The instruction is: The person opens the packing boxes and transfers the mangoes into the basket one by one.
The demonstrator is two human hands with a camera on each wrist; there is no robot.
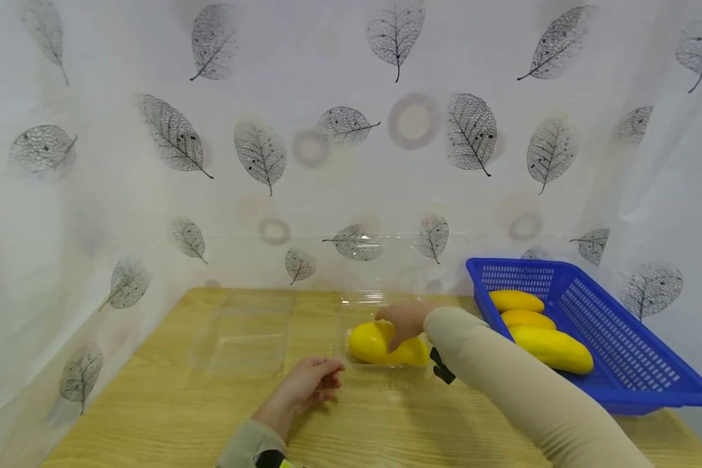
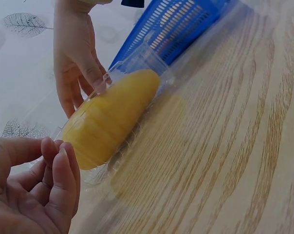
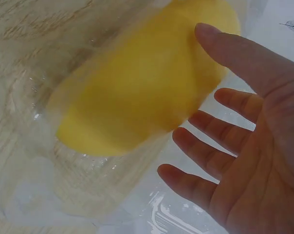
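A yellow mango point(image 1: 374, 343) lies in a clear plastic box point(image 2: 137, 61) whose transparent lid stands raised behind it. My right hand point(image 1: 406, 320) is over the mango with fingers spread; in the right wrist view its thumb point(image 3: 229, 48) is against the fruit while the other fingers lie loosely beside it. At the box's near left corner, my left hand point(image 1: 310, 385) has its thumb and forefinger tips together on the plastic edge, the other fingers curled. That contact is partly hidden by the fingertips in the left wrist view.
On the right stands a blue plastic basket point(image 1: 626, 325) with three yellow mangoes point(image 1: 552, 348) along its left side. Another clear plastic box point(image 1: 240, 348) sits at the left on the wooden table point(image 1: 169, 403). A leaf-patterned white sheet point(image 1: 339, 65) hangs behind and at the sides.
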